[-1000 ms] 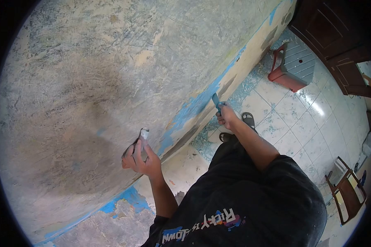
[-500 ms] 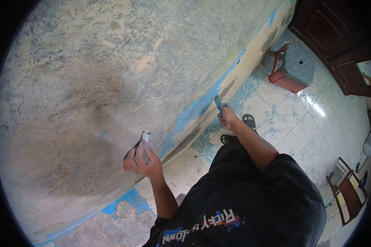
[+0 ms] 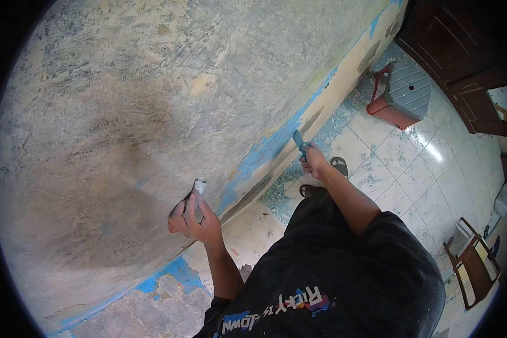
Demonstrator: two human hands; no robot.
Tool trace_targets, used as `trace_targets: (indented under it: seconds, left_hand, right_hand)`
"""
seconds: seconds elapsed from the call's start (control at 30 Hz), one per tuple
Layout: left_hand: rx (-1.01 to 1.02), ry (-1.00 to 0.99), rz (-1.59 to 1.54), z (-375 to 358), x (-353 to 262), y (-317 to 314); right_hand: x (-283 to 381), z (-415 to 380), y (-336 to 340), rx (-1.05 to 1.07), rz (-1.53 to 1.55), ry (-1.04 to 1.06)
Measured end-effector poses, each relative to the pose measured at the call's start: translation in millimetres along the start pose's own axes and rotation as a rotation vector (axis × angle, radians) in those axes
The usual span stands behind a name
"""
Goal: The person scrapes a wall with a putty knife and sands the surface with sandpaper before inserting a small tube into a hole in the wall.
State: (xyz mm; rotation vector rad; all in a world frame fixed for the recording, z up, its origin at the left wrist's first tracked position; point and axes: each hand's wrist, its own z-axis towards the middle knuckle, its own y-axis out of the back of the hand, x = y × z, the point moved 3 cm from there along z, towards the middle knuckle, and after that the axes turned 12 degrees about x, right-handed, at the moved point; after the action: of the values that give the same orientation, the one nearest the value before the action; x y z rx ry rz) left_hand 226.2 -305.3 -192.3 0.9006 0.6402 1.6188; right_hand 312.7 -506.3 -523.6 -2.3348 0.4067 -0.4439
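Note:
My left hand [image 3: 195, 221] is raised close to the patchy grey wall [image 3: 146, 96], its fingers closed on a small whitish piece with a dark edge [image 3: 200, 185]. What that piece is I cannot tell. Lower along the wall, my right hand [image 3: 314, 160] grips a teal scraper [image 3: 298, 139]. The scraper's tip is right at the strip of blue paint [image 3: 276, 141] that runs along the wall's lower part.
Flakes of blue paint lie over the pale floor tiles [image 3: 366, 160]. A red and grey step stool [image 3: 403, 93] stands near dark wooden cabinets [image 3: 450, 45]. At the lower right is a brown wooden frame [image 3: 474, 267]. My sandaled feet [image 3: 339, 165] are beside the wall's base.
Both hands stay almost where they were, with the same things in them. The view has shifted very slightly.

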Motion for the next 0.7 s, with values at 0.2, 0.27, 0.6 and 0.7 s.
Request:
trace_targets:
  seconds: [0.2,0.27,0.6,0.7]
  left_hand:
    - [0.004,0.011,-0.007,-1.0,-0.4,1.0]
    - [0.004,0.021,-0.018,0.1,-1.5,0.4]
    - [-0.01,0.017,-0.012,-0.9,-3.5,0.7]
    - [0.013,0.004,0.002,-0.6,-1.3,0.1]
  right_hand:
    - [1.0,-8.3,-13.2,-0.051,-0.043,0.002]
    - [4.4,6.9,-6.0,-0.077,-0.028,-0.017]
    - [9.0,6.4,2.1,-0.046,0.044,-0.005]
    - [9.4,-1.1,-8.7,-0.027,0.022,0.025]
